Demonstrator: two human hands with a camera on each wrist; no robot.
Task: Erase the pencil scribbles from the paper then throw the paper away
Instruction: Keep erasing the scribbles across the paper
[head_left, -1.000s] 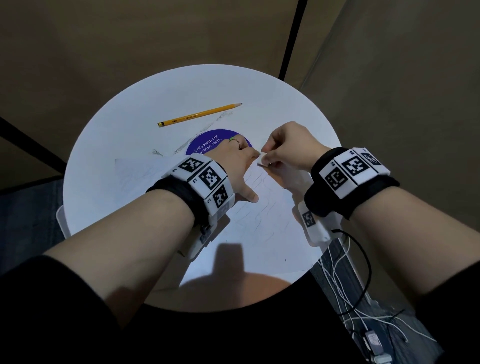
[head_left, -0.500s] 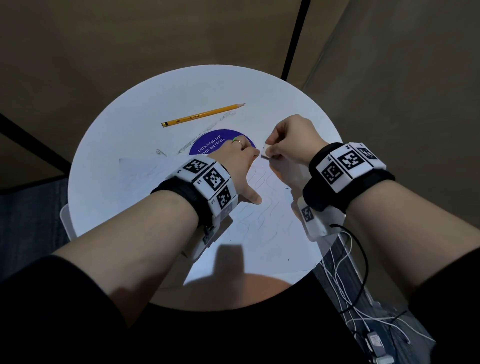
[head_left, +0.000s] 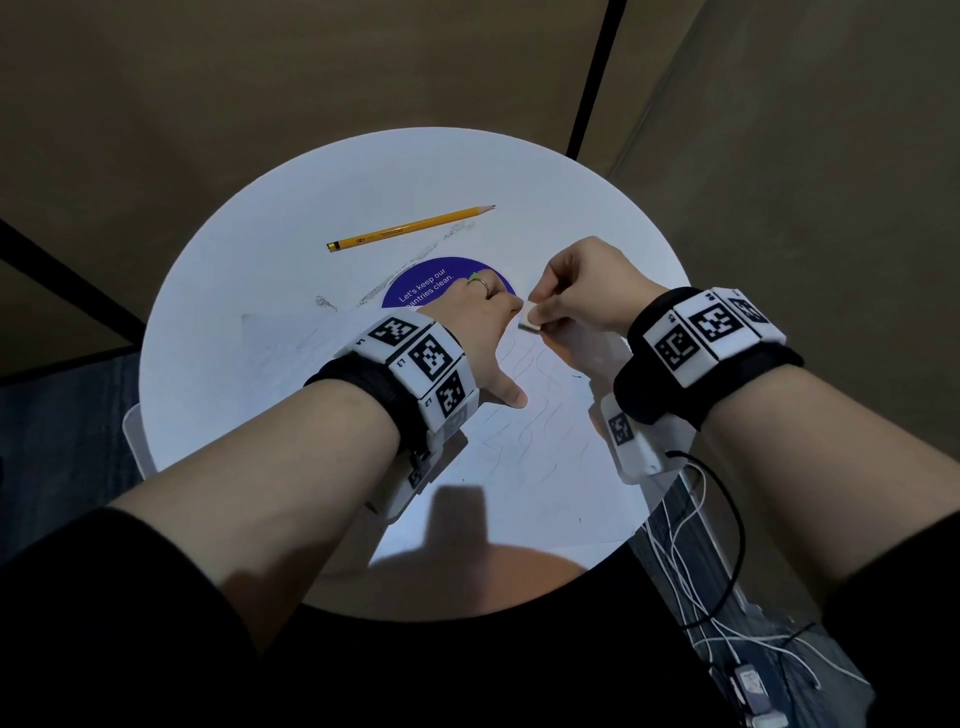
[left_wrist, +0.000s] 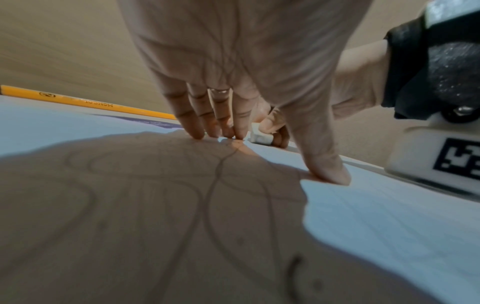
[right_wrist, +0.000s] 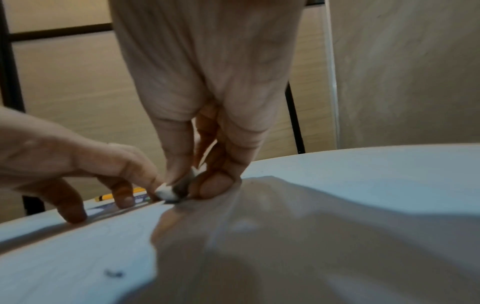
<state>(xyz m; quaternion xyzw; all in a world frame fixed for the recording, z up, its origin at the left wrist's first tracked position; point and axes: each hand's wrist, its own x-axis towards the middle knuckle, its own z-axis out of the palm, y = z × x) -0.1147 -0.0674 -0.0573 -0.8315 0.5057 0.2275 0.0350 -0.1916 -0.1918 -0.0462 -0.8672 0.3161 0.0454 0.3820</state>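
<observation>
In the centre of the head view the left hand (head_left: 480, 332) lies flat on the white sheet of paper with wavy pencil lines (head_left: 524, 441); its fingers are straight and spread, the thumb points to the lower right, and the fingertips (left_wrist: 197, 134) press the sheet down, so this hand is released and grips nothing; a thin ring sits on one finger. Just to its right the right hand (head_left: 587, 288) is bent at the wrist with curled fingers; it pinches a small white block eraser (head_left: 530, 316) between thumb and fingers, and in the right wrist view the eraser's tip touches the paper near its upper edge, very close to the left fingertips. The paper lies on the round white table (head_left: 260, 270), in the lower middle of the frame; above the hands a yellow wooden pencil (head_left: 410, 228) lies apart, tilted, beside a purple round sticker with white text (head_left: 431, 283); both forearms come in from the bottom corners.
</observation>
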